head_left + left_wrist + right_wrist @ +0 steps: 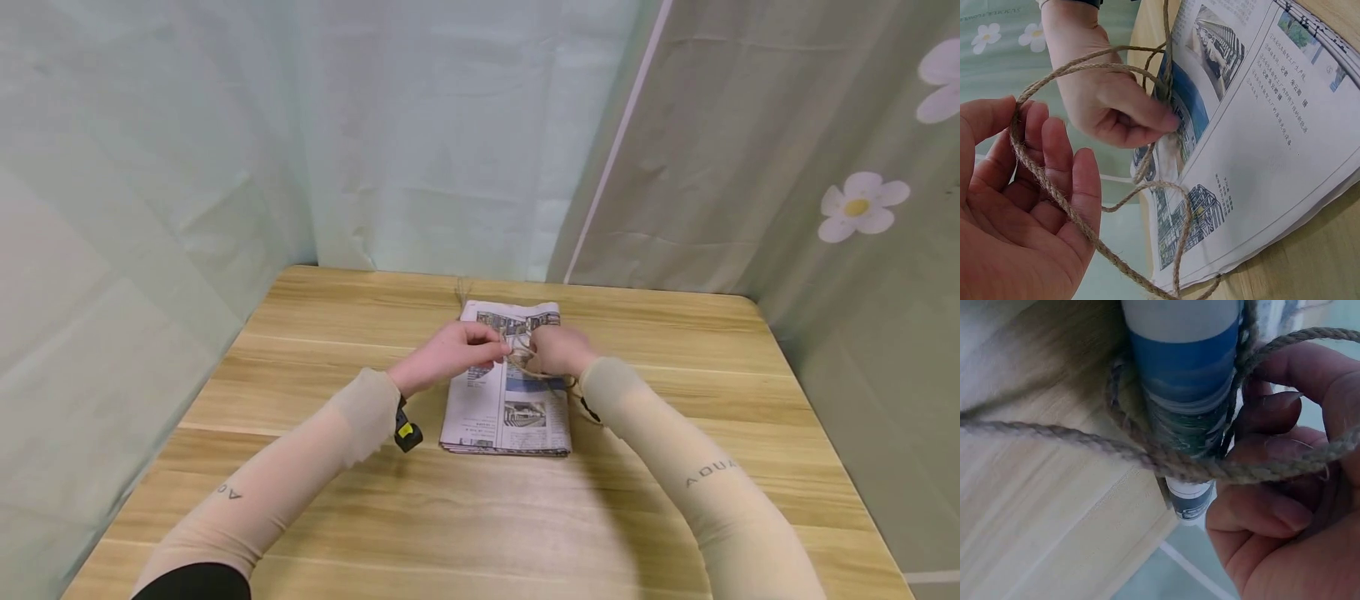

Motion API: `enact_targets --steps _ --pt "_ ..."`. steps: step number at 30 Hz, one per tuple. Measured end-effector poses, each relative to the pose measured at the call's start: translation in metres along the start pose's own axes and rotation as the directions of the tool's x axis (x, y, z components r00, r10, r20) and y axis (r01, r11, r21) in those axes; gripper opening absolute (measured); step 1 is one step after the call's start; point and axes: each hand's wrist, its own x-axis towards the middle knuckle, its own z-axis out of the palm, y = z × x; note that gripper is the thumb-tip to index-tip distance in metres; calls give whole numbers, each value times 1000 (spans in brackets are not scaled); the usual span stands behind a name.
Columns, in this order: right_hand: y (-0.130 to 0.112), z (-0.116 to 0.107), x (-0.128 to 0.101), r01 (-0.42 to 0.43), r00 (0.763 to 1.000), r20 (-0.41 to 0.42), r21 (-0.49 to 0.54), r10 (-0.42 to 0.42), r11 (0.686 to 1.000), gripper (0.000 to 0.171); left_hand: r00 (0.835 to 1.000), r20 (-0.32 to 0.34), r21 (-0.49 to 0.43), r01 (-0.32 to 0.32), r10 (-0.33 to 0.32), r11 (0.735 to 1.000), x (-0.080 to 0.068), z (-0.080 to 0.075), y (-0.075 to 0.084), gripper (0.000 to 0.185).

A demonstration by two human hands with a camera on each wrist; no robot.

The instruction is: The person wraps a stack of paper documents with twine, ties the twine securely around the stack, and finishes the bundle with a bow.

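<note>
A folded stack of newspaper (468,417) lies on the wooden table, with brown twine (1119,262) looped across and around it. My left hand (453,352) is raised over the left part of the stack and pinches a loop of the twine between thumb and index finger, the other fingers loosely bent. Close over the paper, my right hand (561,350) has its fingers curled at the spot where the twine strands cross. In the right wrist view, strands run past the right fingers (1272,512) and round the folded edge of the newspaper.
The wooden table (337,517) reaches back to a pale curtain (465,142). Loose twine ends (461,290) lie behind the stack. A flowered curtain (795,150) hangs along the right side. A black wrist device (407,433) hangs below the left wrist.
</note>
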Motion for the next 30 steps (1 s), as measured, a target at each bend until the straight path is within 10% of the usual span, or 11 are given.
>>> enact_targets --steps 6,13,21,30 --pt "9 -11 -4 62 989 -145 336 -14 940 16 1000 -7 -11 4 -4 1000 0 -1 -1 25" --pt "21 -30 -12 100 970 -224 719 94 688 24 1000 -17 -9 18 -18 1000 0 -3 -2 29" --pt "41 -55 -33 161 952 -274 829 139 536 32 1000 -4 -45 14 -15 999 -2 -4 0 28" --pt "95 -80 -70 282 843 -356 931 403 232 32 1000 -14 -29 16 -16 999 -5 -6 2 28"
